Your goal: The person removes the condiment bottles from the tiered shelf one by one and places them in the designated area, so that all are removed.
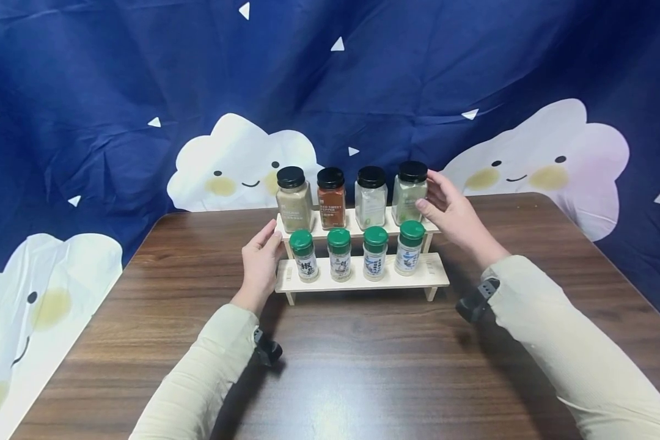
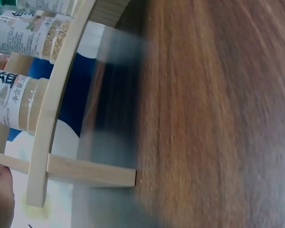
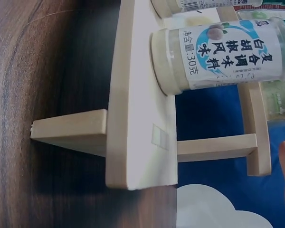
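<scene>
A two-tier light wooden spice rack stands on the table. Its upper tier bears a row of square glass jars with black lids, and the lower tier bears shakers with green caps. My left hand holds the left end of the upper tier by thumb and fingers. At the other end, my right hand grips the rightmost jar, which holds pale green seasoning; the thumb lies across its front and the fingertips are hidden behind. Below that jar is a white pepper shaker, nearest the right wrist camera.
The brown wooden table extends around the rack. A dark blue cloth with white clouds hangs behind it. Other jars, including a red sweet pepper jar, and shakers such as the leftmost one stand close together.
</scene>
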Demonstrator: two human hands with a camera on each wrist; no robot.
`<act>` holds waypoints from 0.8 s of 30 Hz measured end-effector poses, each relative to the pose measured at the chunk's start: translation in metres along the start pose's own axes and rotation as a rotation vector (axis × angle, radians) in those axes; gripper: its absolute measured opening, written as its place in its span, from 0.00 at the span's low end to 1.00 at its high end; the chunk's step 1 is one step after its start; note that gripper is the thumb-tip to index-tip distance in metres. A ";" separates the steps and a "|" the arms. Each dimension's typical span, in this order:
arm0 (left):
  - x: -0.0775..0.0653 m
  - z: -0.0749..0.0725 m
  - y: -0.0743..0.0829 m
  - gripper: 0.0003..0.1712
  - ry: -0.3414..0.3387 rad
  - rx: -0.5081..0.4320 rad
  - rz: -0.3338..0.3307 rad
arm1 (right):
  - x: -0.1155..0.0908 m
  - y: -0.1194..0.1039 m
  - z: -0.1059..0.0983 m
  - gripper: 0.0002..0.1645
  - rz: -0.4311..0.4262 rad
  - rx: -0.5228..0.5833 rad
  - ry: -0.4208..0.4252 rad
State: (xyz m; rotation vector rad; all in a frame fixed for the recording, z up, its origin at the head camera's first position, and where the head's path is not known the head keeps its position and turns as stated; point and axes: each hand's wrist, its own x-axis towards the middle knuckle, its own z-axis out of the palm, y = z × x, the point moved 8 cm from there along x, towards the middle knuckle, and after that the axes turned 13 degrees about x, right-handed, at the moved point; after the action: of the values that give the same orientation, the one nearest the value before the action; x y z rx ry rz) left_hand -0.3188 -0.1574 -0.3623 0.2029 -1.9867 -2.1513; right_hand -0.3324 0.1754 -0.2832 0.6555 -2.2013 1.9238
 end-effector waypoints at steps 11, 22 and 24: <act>0.000 0.000 -0.005 0.24 0.027 -0.062 -0.047 | 0.004 0.009 0.001 0.37 0.049 0.004 0.018; 0.001 0.000 -0.010 0.23 0.061 -0.090 -0.075 | 0.006 0.014 0.000 0.38 0.053 -0.043 0.031; 0.001 0.000 -0.010 0.23 0.060 -0.096 -0.075 | 0.007 0.014 0.000 0.38 0.050 -0.054 0.035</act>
State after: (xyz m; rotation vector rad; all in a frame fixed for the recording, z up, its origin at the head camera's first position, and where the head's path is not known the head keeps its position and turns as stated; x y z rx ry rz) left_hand -0.3207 -0.1573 -0.3721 0.3271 -1.8671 -2.2519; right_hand -0.3443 0.1753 -0.2932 0.5596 -2.2605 1.8775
